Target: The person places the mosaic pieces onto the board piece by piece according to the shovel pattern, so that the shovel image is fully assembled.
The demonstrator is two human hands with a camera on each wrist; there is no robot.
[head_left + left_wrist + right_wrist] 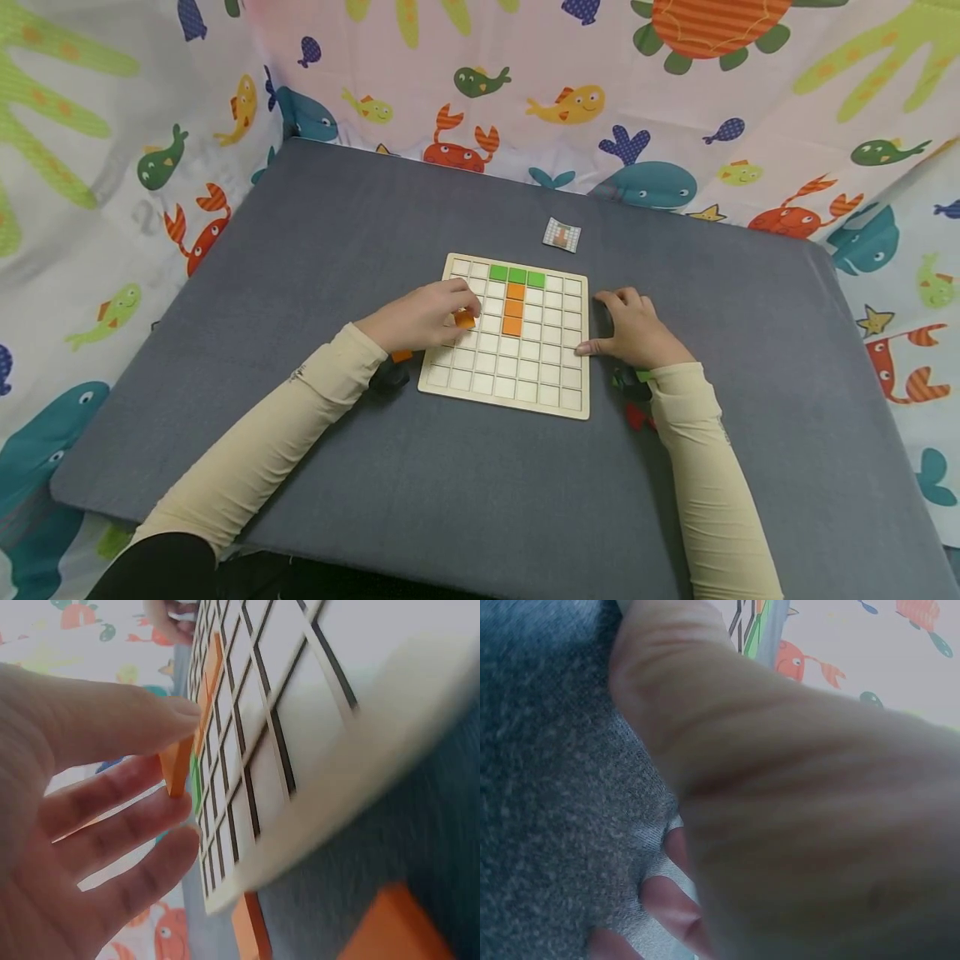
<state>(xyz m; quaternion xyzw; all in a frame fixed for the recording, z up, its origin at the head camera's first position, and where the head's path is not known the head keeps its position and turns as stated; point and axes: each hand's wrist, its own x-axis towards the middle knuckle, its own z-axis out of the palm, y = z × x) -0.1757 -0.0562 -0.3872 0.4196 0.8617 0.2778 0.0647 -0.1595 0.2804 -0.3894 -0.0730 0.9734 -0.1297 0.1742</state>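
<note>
My left hand pinches an orange square tile between thumb and fingers, over the left part of a pale wooden grid board. On that board three green tiles form a row near the far edge. A column of orange tiles runs down from the middle green one. At the board's right edge, the thumb of my right hand touches the rim. Its other fingers are bent lightly on the grey cloth and hold nothing.
Beyond the board lies a small card with a printed grid pattern. Loose orange tiles lie by the board's left side, partly under my left wrist. Green and red pieces sit beside my right wrist. A patterned curtain surrounds the grey table.
</note>
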